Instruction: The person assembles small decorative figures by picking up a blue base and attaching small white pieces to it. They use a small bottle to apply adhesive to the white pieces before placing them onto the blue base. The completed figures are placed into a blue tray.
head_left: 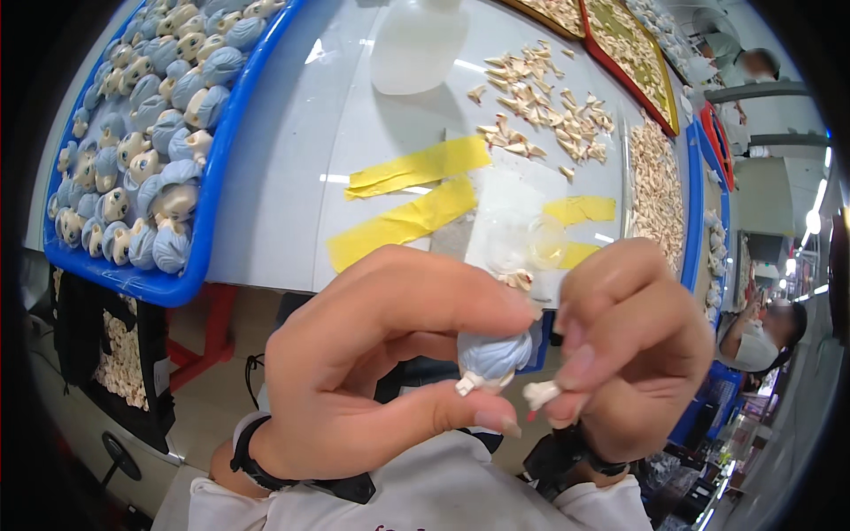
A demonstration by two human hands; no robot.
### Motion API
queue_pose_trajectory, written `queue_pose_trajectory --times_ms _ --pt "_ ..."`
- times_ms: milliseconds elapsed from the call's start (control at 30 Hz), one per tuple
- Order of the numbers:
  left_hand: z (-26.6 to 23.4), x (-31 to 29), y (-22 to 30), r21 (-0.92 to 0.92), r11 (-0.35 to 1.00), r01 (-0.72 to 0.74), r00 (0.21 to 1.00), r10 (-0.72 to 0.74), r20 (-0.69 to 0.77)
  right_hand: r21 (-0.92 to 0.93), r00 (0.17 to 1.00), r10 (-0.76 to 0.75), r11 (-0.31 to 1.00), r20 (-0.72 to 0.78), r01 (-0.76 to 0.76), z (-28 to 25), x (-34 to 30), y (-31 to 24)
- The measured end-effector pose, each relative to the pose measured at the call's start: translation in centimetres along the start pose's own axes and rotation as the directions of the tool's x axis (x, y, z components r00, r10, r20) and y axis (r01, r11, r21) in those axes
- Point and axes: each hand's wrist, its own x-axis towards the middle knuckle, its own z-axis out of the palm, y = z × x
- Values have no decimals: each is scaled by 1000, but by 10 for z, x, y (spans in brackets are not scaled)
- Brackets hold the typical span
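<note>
My left hand [367, 358] is closed on a small doll head [496, 356] with moulded light blue hair, gripped between thumb and fingers. A little cream peg juts from the head's lower side. Just right of it, my right hand [633, 345] pinches a small cream pointed piece [540, 391] with a reddish tip. The piece is apart from the head. Past my left fingertips shows another cream and red bit [516, 280]; whether it belongs to the head I cannot tell. Behind my hands a round clear plastic item [531, 241] stands on a white sheet [513, 190].
On the left, a blue tray [199, 239] holds many doll heads, above a black crate [159, 389] of small parts. Yellow tape strips [407, 221], a translucent bottle [418, 53] and loose cream pieces [558, 111] lie across the table. Filled trays [611, 66] line the right; people sit beyond.
</note>
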Motion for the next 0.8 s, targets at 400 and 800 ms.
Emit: queue_pose_trajectory --times_ms 400,800 --pt "9 -2 6 578 739 -346 935 319 152 -258 966 -256 935 -18 243 8 -4 6" --pt "-3 -8 -8 204 979 13 946 55 -321 -426 969 20 896 -247 -128 -65 43 18"
